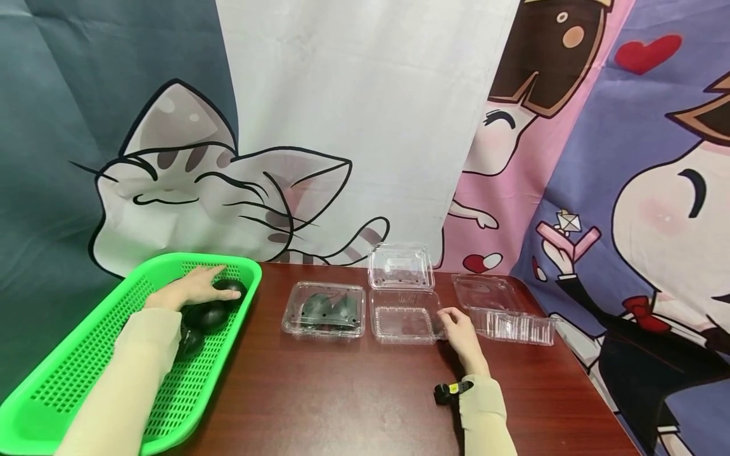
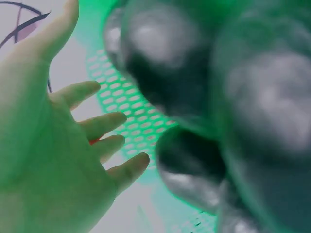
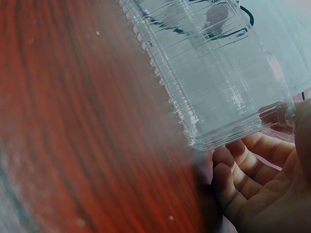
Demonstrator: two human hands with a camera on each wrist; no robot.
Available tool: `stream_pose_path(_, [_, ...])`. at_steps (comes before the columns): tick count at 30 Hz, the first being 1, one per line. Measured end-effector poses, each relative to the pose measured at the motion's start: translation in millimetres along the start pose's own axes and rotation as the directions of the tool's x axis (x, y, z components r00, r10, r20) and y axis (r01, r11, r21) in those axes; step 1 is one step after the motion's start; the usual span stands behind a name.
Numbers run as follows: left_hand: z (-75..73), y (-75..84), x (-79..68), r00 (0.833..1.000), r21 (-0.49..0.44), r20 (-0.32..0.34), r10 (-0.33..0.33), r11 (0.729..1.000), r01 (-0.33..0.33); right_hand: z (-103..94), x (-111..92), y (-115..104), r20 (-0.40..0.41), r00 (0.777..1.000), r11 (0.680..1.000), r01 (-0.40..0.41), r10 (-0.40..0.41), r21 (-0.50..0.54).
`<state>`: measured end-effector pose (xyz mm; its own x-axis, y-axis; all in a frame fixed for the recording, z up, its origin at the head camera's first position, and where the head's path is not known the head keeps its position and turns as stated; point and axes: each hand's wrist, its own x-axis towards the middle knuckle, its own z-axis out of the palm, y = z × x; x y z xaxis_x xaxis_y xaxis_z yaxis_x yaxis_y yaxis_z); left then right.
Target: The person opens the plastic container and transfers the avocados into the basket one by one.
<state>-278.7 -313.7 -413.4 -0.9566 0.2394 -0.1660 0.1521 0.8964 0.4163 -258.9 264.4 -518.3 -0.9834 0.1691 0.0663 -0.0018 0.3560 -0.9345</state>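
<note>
My left hand (image 1: 191, 288) reaches into a green plastic basket (image 1: 253, 272), over several dark, glossy, rounded fruits (image 1: 210, 316). In the left wrist view its fingers (image 2: 109, 124) are spread and loosely bent beside the dark fruits (image 2: 189, 165), with a gap between. My right hand (image 1: 461, 332) grips the right edge of a clear plastic clamshell box (image 1: 405, 320), its thumb and fingers at the rim. That box stands with its lid (image 1: 401, 266) raised and nothing inside. In the right wrist view the fingers (image 3: 226, 179) curl by the clear box's corner (image 3: 204, 141).
Left of the open box lies a closed clear box (image 1: 324, 310) with dark green contents. To the right sits another clear box (image 1: 513, 326), its lid folded back. A printed cloth (image 1: 365, 95) hangs behind the brown table (image 1: 342, 405). A black strap device (image 1: 447, 392) is on the right wrist.
</note>
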Motion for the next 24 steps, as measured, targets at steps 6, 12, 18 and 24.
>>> stream_pose_path(6, [-15.1, 6.9, -3.1, 0.999, 0.008, -0.037, 0.022, 1.000, -0.022, 0.1, 0.1, 1.0, 0.003, 1.000, 1.000, -0.003, 0.003, 0.005])
stream_pose_path(12, [-28.9, 19.7, -1.1, 0.995, 0.022, -0.090, 0.051, 0.999, -0.049, -0.3, 1.5, -0.5, 0.004, 1.000, 1.000, 0.012, -0.012, 0.004])
stream_pose_path(18, [-34.3, 42.4, -2.8, 0.988, 0.033, -0.134, 0.083, 0.996, -0.079, -4.6, -0.4, -9.9, -0.012, 0.999, 0.987, 0.031, -0.033, -0.161])
stream_pose_path(24, [-39.0, 76.0, -8.0, 0.980, 0.023, -0.162, 0.115, 0.993, -0.113, -13.9, -7.1, -33.1, -0.021, 0.996, 0.939, 0.075, -0.087, -0.336])
